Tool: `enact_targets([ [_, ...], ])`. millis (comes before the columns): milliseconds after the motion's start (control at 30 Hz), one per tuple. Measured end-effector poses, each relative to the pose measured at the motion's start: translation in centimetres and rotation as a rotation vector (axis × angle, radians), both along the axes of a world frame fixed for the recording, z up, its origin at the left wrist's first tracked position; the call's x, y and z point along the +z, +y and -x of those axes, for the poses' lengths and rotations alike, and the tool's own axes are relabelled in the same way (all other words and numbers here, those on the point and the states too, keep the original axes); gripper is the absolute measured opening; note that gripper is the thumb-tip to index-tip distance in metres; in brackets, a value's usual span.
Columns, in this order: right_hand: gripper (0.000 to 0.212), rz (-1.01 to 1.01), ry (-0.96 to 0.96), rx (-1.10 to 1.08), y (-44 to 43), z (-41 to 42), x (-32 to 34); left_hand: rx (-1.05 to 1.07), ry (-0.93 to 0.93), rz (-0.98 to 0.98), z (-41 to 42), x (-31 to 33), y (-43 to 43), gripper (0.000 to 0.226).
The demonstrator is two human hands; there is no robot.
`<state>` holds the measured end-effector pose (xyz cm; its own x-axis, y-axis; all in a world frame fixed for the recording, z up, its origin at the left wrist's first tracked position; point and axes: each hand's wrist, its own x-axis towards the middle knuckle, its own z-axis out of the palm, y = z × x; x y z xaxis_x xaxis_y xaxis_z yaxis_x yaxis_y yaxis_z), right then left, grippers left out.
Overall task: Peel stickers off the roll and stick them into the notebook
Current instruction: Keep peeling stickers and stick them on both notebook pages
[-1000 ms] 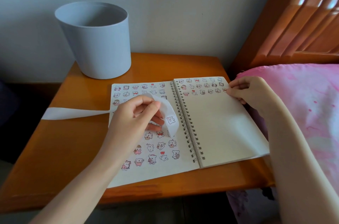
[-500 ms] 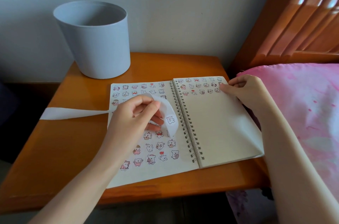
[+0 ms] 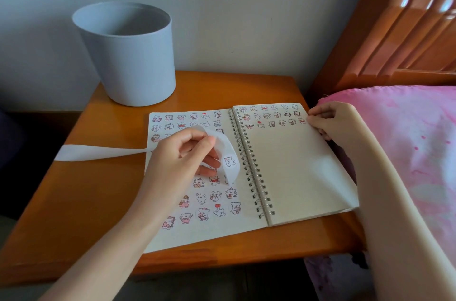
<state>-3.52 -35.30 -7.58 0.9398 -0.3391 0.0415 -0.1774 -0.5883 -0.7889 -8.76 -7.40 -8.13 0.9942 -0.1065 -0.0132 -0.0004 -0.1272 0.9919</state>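
Observation:
A spiral notebook (image 3: 291,167) lies open on the wooden bedside table (image 3: 98,189). Its left page is covered with small bear stickers; the right page has three rows of them along the top. My left hand (image 3: 182,160) pinches the white sticker strip (image 3: 98,152), which curls over my fingers and shows one bear sticker (image 3: 229,161) near its end. The strip's bare tail trails left over the table. My right hand (image 3: 330,118) rests on the right page's upper right edge, fingertips curled beside the last sticker in the third row.
A grey-blue round bin (image 3: 128,54) stands at the table's back left. A pink pillow (image 3: 407,152) and a wooden slatted headboard (image 3: 399,24) fill the right side. The table's left edge drops off to a dark floor.
My right hand slid slightly left along the top right of the page and back to its edge. My left hand and the strip stayed almost still.

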Motion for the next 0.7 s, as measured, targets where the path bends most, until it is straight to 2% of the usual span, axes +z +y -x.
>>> enact_targets([
  [133,0.012,0.039,0.006,-0.026,-0.3,-0.3,-0.1,-0.002,-0.004,-0.001,0.1,0.1,0.0,0.014],
  [267,0.009,0.113,-0.163,-0.052,1.0,-0.1,1.0,-0.009,-0.006,0.011,0.1,0.1,0.0,0.014],
  [367,0.006,0.02,-0.143,0.165,3.8,0.8,2.6,-0.015,-0.007,0.028,0.1,0.3,0.0,0.015],
  [533,0.012,-0.03,0.046,0.578,8.1,2.7,4.5,0.014,0.001,0.076,0.2,0.5,-0.1,0.015],
  [700,0.015,-0.025,0.138,0.696,10.2,3.2,4.2,0.036,-0.033,0.058,0.2,0.7,0.0,0.015],
])
